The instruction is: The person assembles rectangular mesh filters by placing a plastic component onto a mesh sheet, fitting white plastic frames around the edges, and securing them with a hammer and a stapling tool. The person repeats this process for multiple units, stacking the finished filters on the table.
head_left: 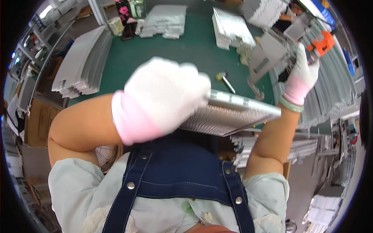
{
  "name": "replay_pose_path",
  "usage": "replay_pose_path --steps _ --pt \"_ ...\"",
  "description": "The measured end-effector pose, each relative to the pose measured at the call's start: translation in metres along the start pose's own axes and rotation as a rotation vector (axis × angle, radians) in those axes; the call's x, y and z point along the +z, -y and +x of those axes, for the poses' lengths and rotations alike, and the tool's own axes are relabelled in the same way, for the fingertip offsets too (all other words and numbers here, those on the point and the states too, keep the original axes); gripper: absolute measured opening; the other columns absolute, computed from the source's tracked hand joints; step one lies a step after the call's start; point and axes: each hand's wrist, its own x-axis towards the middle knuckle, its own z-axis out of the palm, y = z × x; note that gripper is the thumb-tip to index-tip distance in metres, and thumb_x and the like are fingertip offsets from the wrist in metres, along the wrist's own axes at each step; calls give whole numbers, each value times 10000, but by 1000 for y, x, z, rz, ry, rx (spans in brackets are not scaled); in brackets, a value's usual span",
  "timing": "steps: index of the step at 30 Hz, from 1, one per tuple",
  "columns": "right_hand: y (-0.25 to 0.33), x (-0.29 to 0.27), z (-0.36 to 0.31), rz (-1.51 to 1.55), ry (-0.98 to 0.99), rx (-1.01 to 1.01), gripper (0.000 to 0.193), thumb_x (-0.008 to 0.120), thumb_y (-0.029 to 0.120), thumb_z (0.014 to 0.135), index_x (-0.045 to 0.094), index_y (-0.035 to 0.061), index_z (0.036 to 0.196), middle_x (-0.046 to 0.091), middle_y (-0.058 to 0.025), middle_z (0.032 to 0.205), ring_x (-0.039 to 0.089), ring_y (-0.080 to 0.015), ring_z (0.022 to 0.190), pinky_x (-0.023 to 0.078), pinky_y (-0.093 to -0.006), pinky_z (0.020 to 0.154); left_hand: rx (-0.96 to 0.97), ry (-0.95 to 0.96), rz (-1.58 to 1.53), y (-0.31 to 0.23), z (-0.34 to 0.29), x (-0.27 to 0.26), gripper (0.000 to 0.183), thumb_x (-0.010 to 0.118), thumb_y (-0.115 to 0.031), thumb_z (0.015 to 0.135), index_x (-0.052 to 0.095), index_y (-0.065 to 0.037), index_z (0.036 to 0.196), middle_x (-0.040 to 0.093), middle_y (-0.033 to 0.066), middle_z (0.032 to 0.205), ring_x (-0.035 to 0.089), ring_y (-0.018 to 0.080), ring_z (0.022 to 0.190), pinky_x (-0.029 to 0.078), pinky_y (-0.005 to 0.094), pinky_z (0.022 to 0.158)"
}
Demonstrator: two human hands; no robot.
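My left hand (167,97), in a white glove with a pink cuff, is closed on one end of a flat silver framed mesh panel (233,116). The panel is tilted in front of my chest, and its far end reaches toward my right forearm. Out to the right, my right hand (301,77) is raised in a matching glove. Its fingers are around the dark part of an orange and black hand tool (321,43), which looks like a power tool; its exact kind is hard to make out. A small hammer (226,81) with a yellow-green head lies on the green table (163,52).
Stacked silver panels stand at the left (83,62), at the back (165,21), at the back right (231,27) and along the right (330,81). A grey metal fixture (268,54) stands by my right hand. Another person (289,17) is at the far right.
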Motion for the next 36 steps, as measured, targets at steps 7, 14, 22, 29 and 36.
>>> replay_pose_path --steps 7,14,22,29,36 --pt "28 33 -48 151 128 38 265 719 169 924 643 14 1125 653 7 897 557 -66 756 467 -258 702 125 128 -188 -26 -30 55 176 738 -156 792 581 -77 788 605 104 710 633 336 692 497 441 608" --pt "26 37 -46 209 152 31 260 719 163 923 647 6 1117 644 15 893 540 -61 753 455 -250 698 193 100 -314 -22 -23 69 98 695 -108 770 613 -69 806 619 122 724 651 349 683 531 451 589" --pt "24 33 -42 229 165 110 226 716 158 922 649 21 1090 627 20 863 539 -61 739 450 -244 691 233 157 -411 -15 -12 72 144 714 -78 762 613 -63 864 587 122 714 615 359 681 490 451 599" --pt "6 31 -28 633 59 331 232 683 206 950 651 27 1094 671 -16 879 627 -96 745 497 -238 701 227 139 -459 -17 -7 74 147 689 -92 823 586 -67 925 596 123 815 612 355 684 488 453 615" --pt "43 -14 9 220 56 126 245 624 184 990 682 11 1153 672 -60 990 633 -111 821 513 -279 684 279 -24 -444 -12 5 83 150 685 -119 846 584 -53 936 601 134 815 622 360 704 501 453 642"
